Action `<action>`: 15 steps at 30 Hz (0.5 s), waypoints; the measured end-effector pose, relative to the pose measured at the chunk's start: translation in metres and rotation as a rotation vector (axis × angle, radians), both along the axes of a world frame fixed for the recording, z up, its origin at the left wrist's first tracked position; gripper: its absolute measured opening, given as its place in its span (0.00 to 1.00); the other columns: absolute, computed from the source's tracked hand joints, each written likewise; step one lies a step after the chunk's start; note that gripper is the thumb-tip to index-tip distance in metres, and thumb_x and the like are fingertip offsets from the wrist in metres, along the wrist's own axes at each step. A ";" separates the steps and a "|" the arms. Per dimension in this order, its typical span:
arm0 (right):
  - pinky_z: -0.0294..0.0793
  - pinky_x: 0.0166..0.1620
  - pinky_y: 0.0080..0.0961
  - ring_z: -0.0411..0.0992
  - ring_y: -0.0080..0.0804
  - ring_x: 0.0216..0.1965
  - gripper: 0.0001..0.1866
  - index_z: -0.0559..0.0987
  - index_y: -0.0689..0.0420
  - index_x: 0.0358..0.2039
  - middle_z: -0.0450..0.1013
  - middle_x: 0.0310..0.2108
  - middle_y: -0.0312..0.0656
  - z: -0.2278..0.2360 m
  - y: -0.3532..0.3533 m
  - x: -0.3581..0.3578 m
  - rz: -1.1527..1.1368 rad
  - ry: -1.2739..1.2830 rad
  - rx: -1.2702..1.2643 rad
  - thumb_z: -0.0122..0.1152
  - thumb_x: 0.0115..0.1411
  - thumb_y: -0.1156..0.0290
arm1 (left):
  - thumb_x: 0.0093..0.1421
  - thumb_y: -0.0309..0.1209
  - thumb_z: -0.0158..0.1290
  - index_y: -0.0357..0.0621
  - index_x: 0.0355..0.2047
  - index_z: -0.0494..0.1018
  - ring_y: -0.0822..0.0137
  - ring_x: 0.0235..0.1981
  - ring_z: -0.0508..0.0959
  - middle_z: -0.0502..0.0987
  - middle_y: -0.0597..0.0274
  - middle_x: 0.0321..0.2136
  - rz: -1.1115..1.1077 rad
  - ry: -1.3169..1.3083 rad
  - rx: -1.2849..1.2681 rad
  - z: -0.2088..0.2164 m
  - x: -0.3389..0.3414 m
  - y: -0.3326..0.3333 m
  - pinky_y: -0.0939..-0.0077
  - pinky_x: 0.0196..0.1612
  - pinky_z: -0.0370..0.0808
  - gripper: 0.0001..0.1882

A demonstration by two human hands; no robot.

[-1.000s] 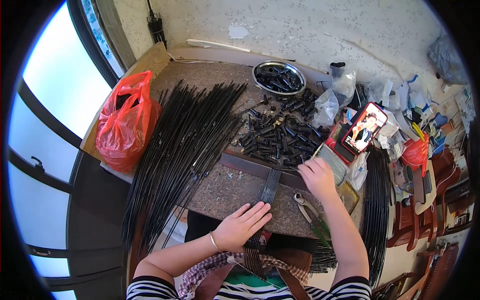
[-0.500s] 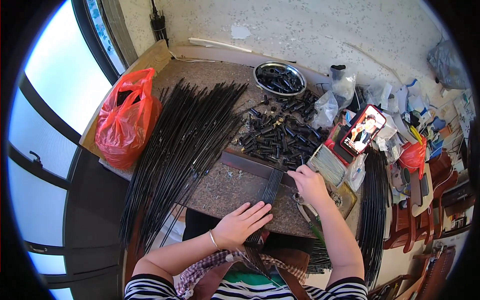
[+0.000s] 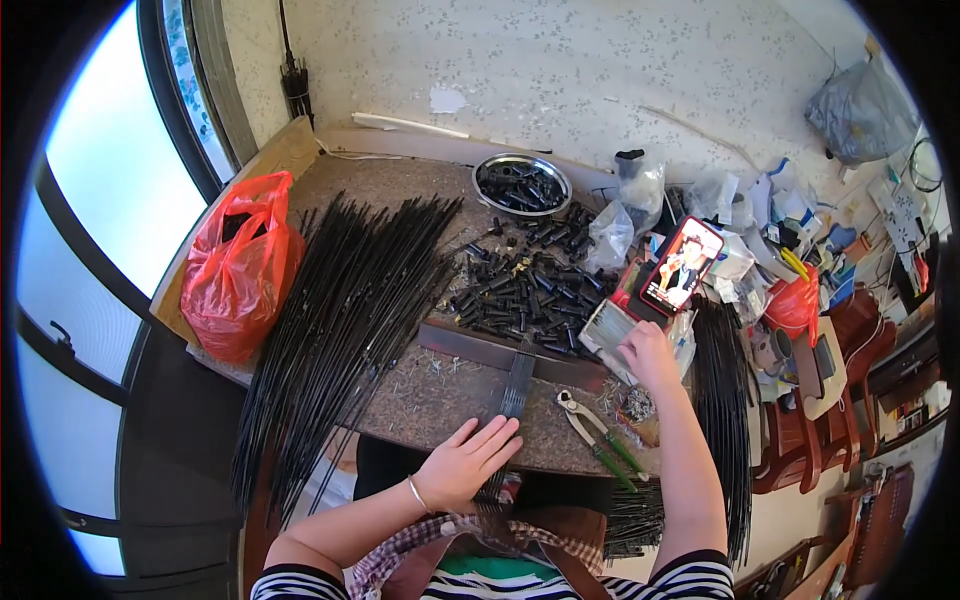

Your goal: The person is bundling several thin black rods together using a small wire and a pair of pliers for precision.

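My left hand [image 3: 462,466] lies flat with its fingers stretched out over a row of thin black rods [image 3: 517,385]. The rods lie side by side on the worktop, their far ends against a dark brown bar [image 3: 470,343]. My right hand [image 3: 650,355] is at a box of thin silvery wires [image 3: 606,338], with its fingers bent together. Whatever is between those fingertips is too small to make out. Green-handled pincers [image 3: 600,437] rest on the worktop between my arms, jaws toward the bar.
A large sheaf of black rods [image 3: 340,320] covers the left side, beside a red plastic bag [image 3: 240,280]. Black fittings [image 3: 525,290] lie heaped beyond the bar, near a metal bowl [image 3: 522,185]. A lit phone [image 3: 682,265] leans at the right, by more rods [image 3: 722,400].
My right hand has left the bar at the rods' ends and moved right to the box of wires. The left hand stays on the rods. The whole view has shifted slightly.
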State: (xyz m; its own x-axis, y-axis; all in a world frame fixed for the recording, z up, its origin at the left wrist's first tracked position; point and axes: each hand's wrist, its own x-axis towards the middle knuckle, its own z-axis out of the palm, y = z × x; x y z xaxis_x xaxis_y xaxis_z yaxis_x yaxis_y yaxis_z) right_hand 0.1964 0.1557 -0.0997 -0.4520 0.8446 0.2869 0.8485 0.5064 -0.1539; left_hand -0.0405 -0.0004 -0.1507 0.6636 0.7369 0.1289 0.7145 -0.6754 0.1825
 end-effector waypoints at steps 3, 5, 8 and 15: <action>0.63 0.30 0.26 0.61 0.36 0.27 0.03 0.71 0.59 0.14 0.61 0.19 0.40 0.002 -0.002 -0.001 0.028 0.046 0.047 0.54 0.36 0.74 | 0.39 0.33 0.45 0.39 0.46 0.52 0.60 0.50 0.50 0.50 0.53 0.48 0.004 0.000 -0.018 -0.003 0.000 -0.006 0.65 0.48 0.49 0.31; 0.64 0.29 0.26 0.62 0.36 0.26 0.03 0.71 0.59 0.17 0.62 0.20 0.40 0.004 -0.002 -0.005 -0.019 0.068 0.061 0.51 0.38 0.76 | 0.39 0.35 0.45 0.39 0.45 0.52 0.60 0.50 0.50 0.49 0.53 0.48 0.008 0.017 -0.019 -0.002 0.000 -0.005 0.65 0.48 0.49 0.31; 0.64 0.28 0.27 0.64 0.36 0.26 0.05 0.71 0.58 0.22 0.64 0.22 0.41 0.000 -0.009 -0.025 0.037 0.304 -0.053 0.49 0.40 0.77 | 0.27 0.37 0.54 0.39 0.46 0.50 0.60 0.51 0.49 0.48 0.51 0.49 0.021 -0.109 -0.073 -0.003 0.002 -0.005 0.64 0.48 0.48 0.42; 0.66 0.25 0.27 0.65 0.37 0.21 0.06 0.72 0.56 0.23 0.64 0.20 0.41 -0.020 -0.024 -0.056 0.233 0.171 -0.126 0.48 0.41 0.78 | 0.23 0.38 0.57 0.39 0.47 0.49 0.61 0.51 0.48 0.47 0.53 0.49 0.018 -0.014 -0.051 -0.002 0.002 -0.008 0.65 0.49 0.48 0.47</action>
